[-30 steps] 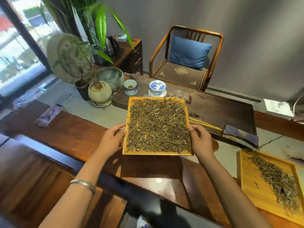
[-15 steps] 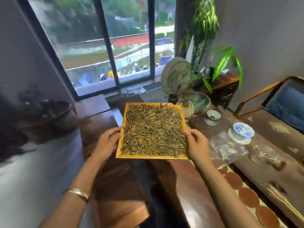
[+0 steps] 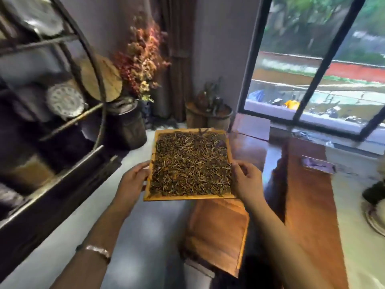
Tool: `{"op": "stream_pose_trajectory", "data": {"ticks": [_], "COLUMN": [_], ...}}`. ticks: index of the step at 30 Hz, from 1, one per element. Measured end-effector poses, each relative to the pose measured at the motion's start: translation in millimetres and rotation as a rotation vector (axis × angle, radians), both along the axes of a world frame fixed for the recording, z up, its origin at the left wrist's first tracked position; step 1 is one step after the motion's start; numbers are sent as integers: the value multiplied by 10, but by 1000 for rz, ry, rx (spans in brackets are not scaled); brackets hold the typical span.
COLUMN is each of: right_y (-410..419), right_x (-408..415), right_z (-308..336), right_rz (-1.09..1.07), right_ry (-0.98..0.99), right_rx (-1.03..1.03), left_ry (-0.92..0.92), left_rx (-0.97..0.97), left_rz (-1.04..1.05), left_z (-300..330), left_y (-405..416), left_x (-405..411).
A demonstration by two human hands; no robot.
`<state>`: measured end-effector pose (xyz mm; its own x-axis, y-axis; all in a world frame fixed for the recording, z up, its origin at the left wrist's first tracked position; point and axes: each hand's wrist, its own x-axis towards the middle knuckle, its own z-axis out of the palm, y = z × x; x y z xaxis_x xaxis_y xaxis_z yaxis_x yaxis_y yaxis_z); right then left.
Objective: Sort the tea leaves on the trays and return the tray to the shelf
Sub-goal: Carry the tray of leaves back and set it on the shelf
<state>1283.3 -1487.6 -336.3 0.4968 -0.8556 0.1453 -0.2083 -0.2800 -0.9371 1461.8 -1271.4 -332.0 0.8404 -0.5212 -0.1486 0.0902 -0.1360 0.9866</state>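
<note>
**A:** So where was the tray (image 3: 188, 197) when you looked over?

**B:** Dead centre, up in the air between the two hands, out over the floor. The left hand (image 3: 131, 182) gripped the rim at about 8 o'clock of the tray, thumb over the edge; the right hand (image 3: 245, 182) gripped the opposite rim at about 4 o'clock, fingers curled on the edge. So most of the tray stuck out away from the person, past both grips.

**A:** And the tea leaves (image 3: 190, 164)?

**B:** Spread corner to corner, a dark tangled layer, tray pretty much level.

**A:** Shelf anywhere near?

**B:** The dark shelf (image 3: 62, 155) sat off at 9 to 10 o'clock, clear of the tray, with a round patterned plate (image 3: 65, 101) on it. A wooden table (image 3: 308, 197) ran along at 3 o'clock, dried flowers (image 3: 141, 57) at 11, window (image 3: 325, 65) at 1 to 2.
</note>
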Motion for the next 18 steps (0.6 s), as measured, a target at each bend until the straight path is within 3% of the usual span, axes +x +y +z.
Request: {"op": "stream_pose_trajectory", "data": {"ticks": [10, 18], "right_y": [1654, 3176], "right_x": [1850, 3241], "right_z": [115, 199], "right_rz": [477, 739], "right_ry": [9, 18], "right_rx": [-7, 52], "left_ry": [-21, -20], "left_rx": [-10, -3], "left_rz": [583, 860], "left_z": [189, 232], "left_y": [2161, 3773], "left_x": [535, 1215]}}
